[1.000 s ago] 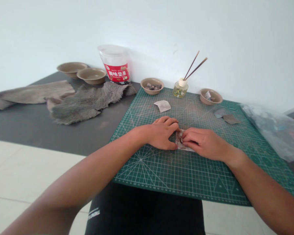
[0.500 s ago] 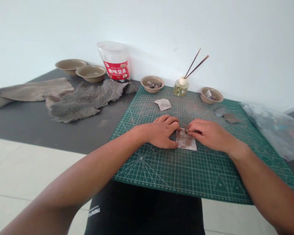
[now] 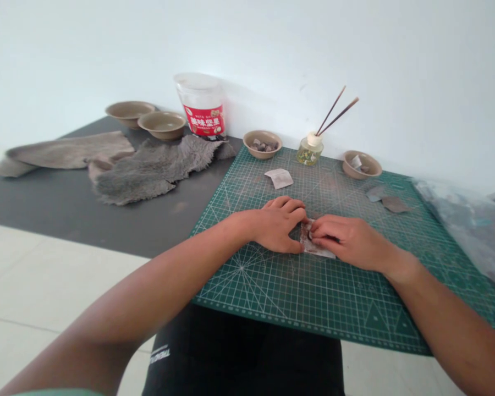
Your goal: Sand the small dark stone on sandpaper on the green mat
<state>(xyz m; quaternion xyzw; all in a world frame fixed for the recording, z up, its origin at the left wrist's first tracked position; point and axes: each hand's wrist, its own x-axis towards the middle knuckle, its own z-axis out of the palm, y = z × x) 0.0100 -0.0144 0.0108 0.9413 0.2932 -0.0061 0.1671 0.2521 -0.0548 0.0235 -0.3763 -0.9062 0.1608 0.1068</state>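
A small pale sheet (image 3: 308, 246), smeared with reddish-brown dust and looking like sandpaper, lies on the green cutting mat (image 3: 280, 291). My left hand (image 3: 274, 225) rests palm down with its fingers apart, thumb and fingertips pressing the sheet's left edge. Over the sheet, the fingers of my right hand (image 3: 352, 239) are pinched together on a small dark piece (image 3: 310, 235), mostly hidden, which is held against the dusty surface. Behind my left hand lies another pale, creased sheet (image 3: 279, 178).
A bowl of small stone-like pieces (image 3: 262, 155), a reed diffuser (image 3: 310, 151) and another bowl (image 3: 362, 173) stand along the back. Grey-brown scraps (image 3: 395, 204) and a plastic bag (image 3: 457, 220) lie right. Left are furry hide (image 3: 144, 173), two bowls (image 3: 163, 132) and a tub (image 3: 202, 104).
My right fingertips have slid left and toward me across the dusty sheet, covering more of it. My left hand stays on the sheet's edge. The whole view has shifted slightly.
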